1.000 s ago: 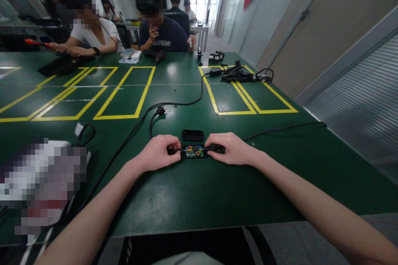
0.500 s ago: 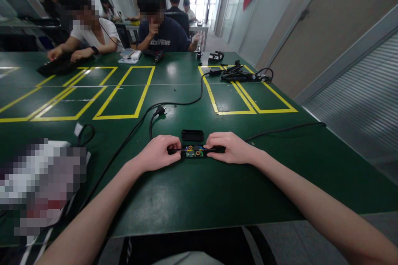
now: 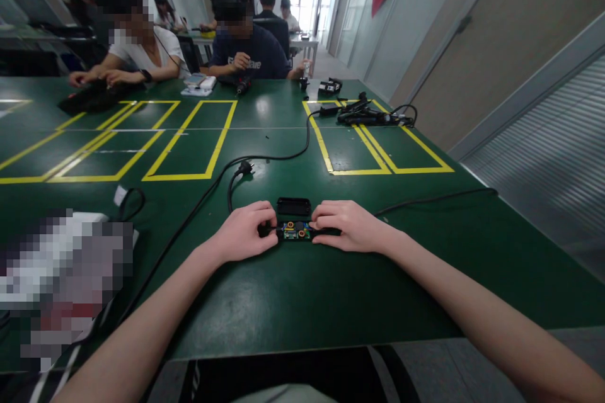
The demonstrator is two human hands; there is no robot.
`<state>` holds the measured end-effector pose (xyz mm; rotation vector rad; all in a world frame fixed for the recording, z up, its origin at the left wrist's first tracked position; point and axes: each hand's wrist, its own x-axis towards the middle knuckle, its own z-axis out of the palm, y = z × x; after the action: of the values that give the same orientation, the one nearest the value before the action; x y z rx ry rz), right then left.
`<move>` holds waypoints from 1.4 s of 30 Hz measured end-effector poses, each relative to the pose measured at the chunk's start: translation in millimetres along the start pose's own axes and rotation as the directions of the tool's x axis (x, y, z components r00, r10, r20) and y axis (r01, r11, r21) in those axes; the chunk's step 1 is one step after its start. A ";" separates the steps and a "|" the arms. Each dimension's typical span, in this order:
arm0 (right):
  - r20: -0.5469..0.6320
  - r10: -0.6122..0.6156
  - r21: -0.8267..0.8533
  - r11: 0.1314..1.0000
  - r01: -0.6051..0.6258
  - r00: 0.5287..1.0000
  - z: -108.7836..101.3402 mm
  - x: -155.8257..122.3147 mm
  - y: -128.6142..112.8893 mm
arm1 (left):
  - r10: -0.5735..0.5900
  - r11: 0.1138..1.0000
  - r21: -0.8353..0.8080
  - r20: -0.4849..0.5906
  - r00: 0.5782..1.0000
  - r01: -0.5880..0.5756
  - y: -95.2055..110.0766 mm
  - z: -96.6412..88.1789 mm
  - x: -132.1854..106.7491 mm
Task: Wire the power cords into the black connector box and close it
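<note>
Between my hands on the green table lies an opened black adapter case with a circuit board (image 3: 295, 230) inside, showing two copper-coloured coils. My left hand (image 3: 248, 230) is closed around the black cable at the case's left end, its fingertips by the edge. At the right end, my right hand (image 3: 347, 227) pinches the other black cable close to where it enters the case. Just behind the case rests its loose black cover (image 3: 293, 206), hollow side up. Parts of both cables are hidden by my fingers.
A black plug (image 3: 245, 167) on a cord lies behind my left hand. Bundled black cables (image 3: 368, 114) sit at the back right. A blurred-out packet (image 3: 70, 283) is at left. Yellow tape marks the table (image 3: 265, 302). Two people sit across, near a drill (image 3: 242, 85).
My fingers have shifted slightly at both ends of the case, which stays in place. Across the table, one person's hand has dropped from the face.
</note>
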<state>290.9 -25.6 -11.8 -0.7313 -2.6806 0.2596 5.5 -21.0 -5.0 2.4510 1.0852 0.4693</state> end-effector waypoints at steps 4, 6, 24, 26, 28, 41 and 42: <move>-0.215 0.061 0.059 0.997 -0.049 0.975 4.3 0.8 2.3 | -0.002 1.000 0.025 -0.034 0.999 0.003 -3.1 -0.9 -0.3; -0.300 0.168 0.054 0.986 -0.159 0.939 8.8 1.7 4.1 | 0.013 1.000 0.009 -0.054 0.998 -0.012 -6.0 0.7 -1.1; -0.192 0.448 0.571 0.775 -0.272 0.874 23.4 4.5 0.4 | 0.100 0.993 -0.063 -0.049 0.994 -0.103 -3.4 13.0 -1.3; -0.181 0.462 0.600 0.751 -0.275 0.868 25.0 4.7 0.0 | 0.090 0.991 -0.090 -0.056 0.994 -0.094 -1.7 12.6 -1.7; -0.177 0.465 0.608 0.745 -0.276 0.867 26.5 5.1 -0.1 | 0.073 0.991 -0.111 -0.061 0.995 -0.080 0.1 11.9 -2.0; -0.222 0.497 0.593 0.752 -0.288 0.839 30.5 8.3 -3.1 | 0.082 0.982 -0.162 -0.086 0.993 -0.095 -0.5 12.9 -2.3; -0.221 0.486 0.586 0.759 -0.282 0.846 30.0 8.1 -3.0 | 0.084 0.982 -0.160 -0.086 0.993 -0.097 -0.6 12.9 -2.3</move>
<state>271.7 -26.5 -36.3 -1.0265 -1.9317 0.8544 9.5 -25.4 -16.6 2.3611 0.9293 0.6623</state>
